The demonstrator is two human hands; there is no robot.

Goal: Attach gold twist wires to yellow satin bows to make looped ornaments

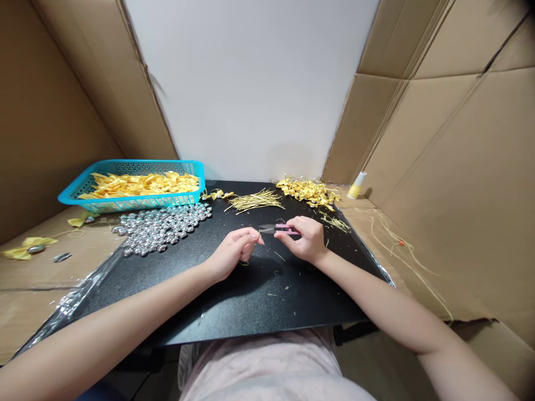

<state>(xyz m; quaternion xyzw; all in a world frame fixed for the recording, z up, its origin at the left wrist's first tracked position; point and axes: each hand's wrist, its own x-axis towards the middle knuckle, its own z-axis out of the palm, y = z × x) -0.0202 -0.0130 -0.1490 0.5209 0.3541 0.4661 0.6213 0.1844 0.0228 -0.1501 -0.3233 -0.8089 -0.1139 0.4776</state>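
Observation:
My right hand [308, 238] is closed around a pair of thread snips [281, 228] with pink handles, its blades pointing left. Their tips reach the fingers of my left hand [234, 249], which is closed in a pinch just above the black tabletop. What those fingers hold is hidden; a bit of thin yellowish strand shows below them. Beyond my hands lies a bundle of gold twist ties [256, 201]. Finished-looking yellow ribbon bows [308, 190] with silver beads are heaped at the back right. A spread of silver beads [163, 227] lies to the left.
A blue basket [67, 196] full of yellow ribbon pieces [144, 182] stands at the back left. A thread spool [357, 185] is at the right, near loose thread [403, 242]. A beaded bow [29, 248] lies far left. Cardboard walls [460, 139] flank the black table [234, 312].

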